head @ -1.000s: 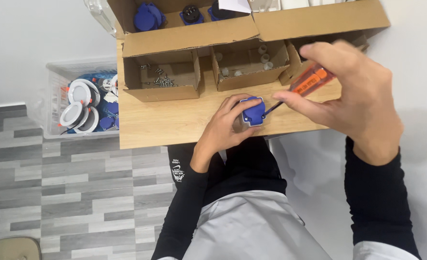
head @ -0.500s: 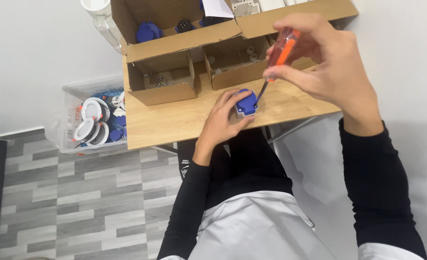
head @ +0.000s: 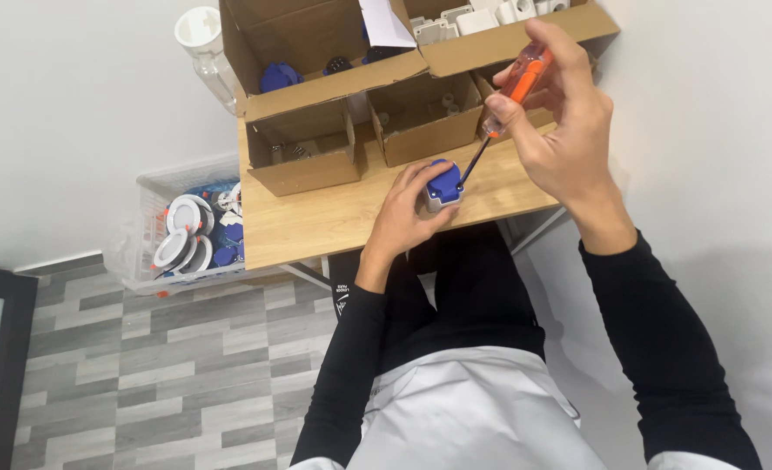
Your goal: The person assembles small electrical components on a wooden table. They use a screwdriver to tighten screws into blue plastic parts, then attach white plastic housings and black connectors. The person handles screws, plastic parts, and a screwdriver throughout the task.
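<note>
Since the earlier picture, the view had drifted right while the right hand (head: 569,130) kept its closed grip on the orange screwdriver (head: 508,96), tip still on the blue part (head: 444,184). The left hand (head: 408,213) stayed wrapped around that part on the table (head: 316,222). At 12 o'clock stood open brown cardboard boxes (head: 308,148); at 9 o'clock a clear bin (head: 155,261). Their small contents were hard to make out.
</note>
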